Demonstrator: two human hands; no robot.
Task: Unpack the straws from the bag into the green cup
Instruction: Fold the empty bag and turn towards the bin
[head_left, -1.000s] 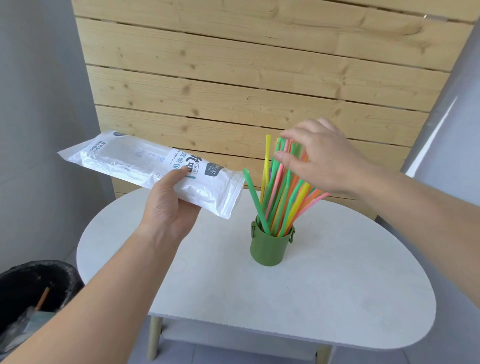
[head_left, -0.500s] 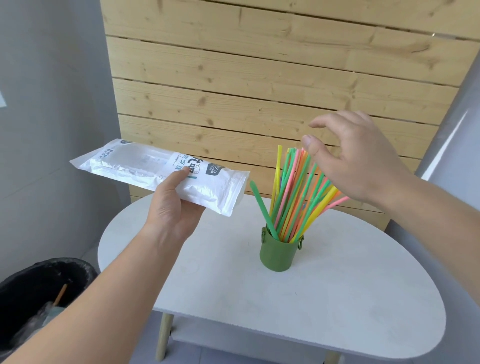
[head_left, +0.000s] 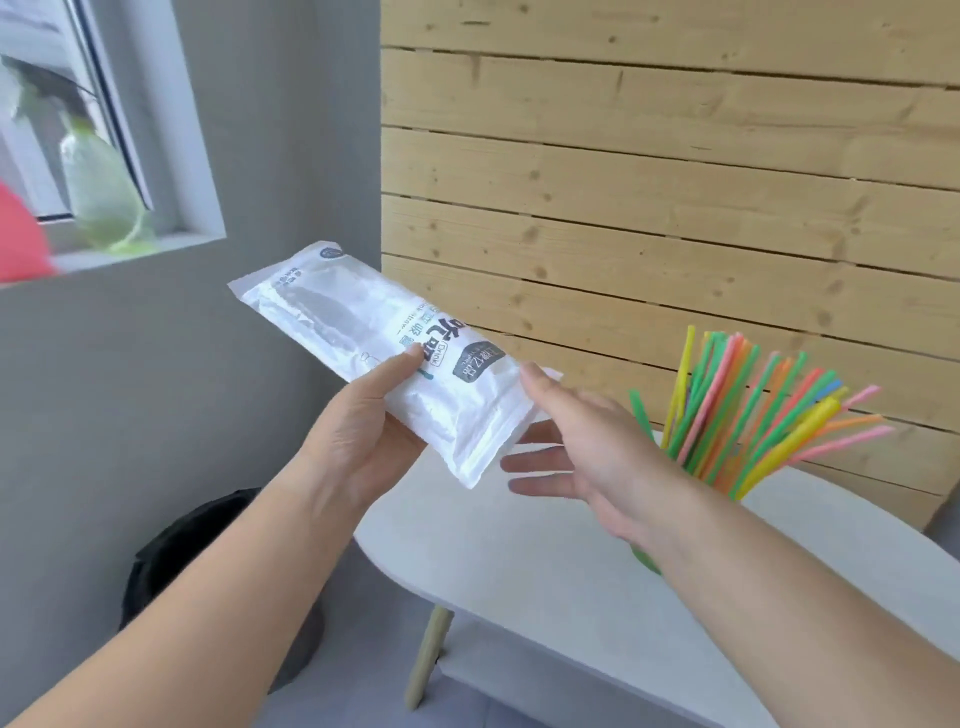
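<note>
The left grip (head_left: 358, 436) holds the bag (head_left: 363, 332) in the air. The right grip (head_left: 582, 447) is loose, fingers (head_left: 535, 460) spread, just beside the bag's end. The straws (head_left: 753, 415) stand in the green cup (head_left: 647, 560) on the table (head_left: 519, 545). The bag looks empty, so I think it gets put away next.

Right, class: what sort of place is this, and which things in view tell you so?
Probably a room in a home, though that is not certain: a small white table stands by a wood-plank wall, a window has a sill, and a black bin sits on the floor.
</note>
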